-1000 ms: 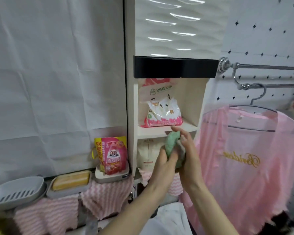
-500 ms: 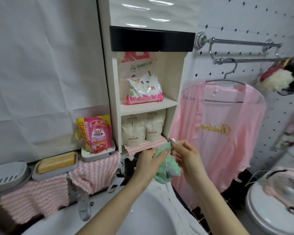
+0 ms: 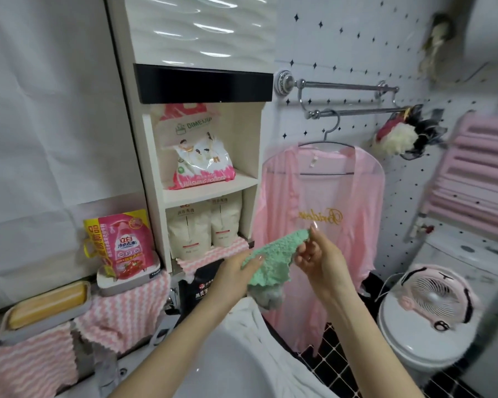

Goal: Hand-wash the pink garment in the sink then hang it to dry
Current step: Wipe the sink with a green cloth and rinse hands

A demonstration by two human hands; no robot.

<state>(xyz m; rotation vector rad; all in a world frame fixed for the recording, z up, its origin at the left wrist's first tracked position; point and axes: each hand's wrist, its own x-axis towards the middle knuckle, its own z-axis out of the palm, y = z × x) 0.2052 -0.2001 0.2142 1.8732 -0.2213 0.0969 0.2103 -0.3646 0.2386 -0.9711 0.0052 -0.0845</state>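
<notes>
Green cloth (image 3: 272, 258) is held spread between both hands above the sink (image 3: 213, 366). Left hand (image 3: 237, 271) grips its lower left edge; right hand (image 3: 319, 254) pinches its upper right corner. Pink garment (image 3: 337, 202) hangs on a hanger (image 3: 332, 126) hooked over the towel rail (image 3: 365, 111), behind the hands.

A home bathroom: white sink (image 3: 213, 366) at bottom centre, toilet (image 3: 414, 340) lower right, towel rail (image 3: 348, 87) upper right, washing powder (image 3: 204, 165) shelved centre.
</notes>
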